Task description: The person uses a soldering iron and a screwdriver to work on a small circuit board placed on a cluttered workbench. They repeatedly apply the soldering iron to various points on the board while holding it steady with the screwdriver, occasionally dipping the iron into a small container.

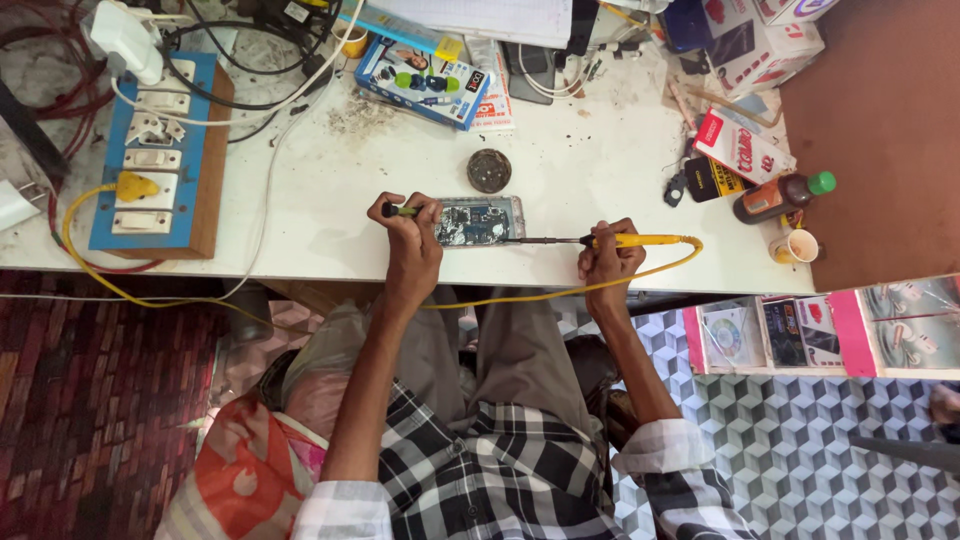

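Opened phone (479,221) is lying flat at the near tabletop (590,170) edge, light, rigid, fragile inside, best gripped by its rim; left hand (412,232) fingers are pinching a green-tipped tool, right hand (607,256) fingers are gripping the soldering iron (640,240).

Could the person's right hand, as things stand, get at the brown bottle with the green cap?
Probably yes, but not freely: the right hand is closed on the yellow soldering iron. The brown bottle lies farther right on the white table, with bare table between.
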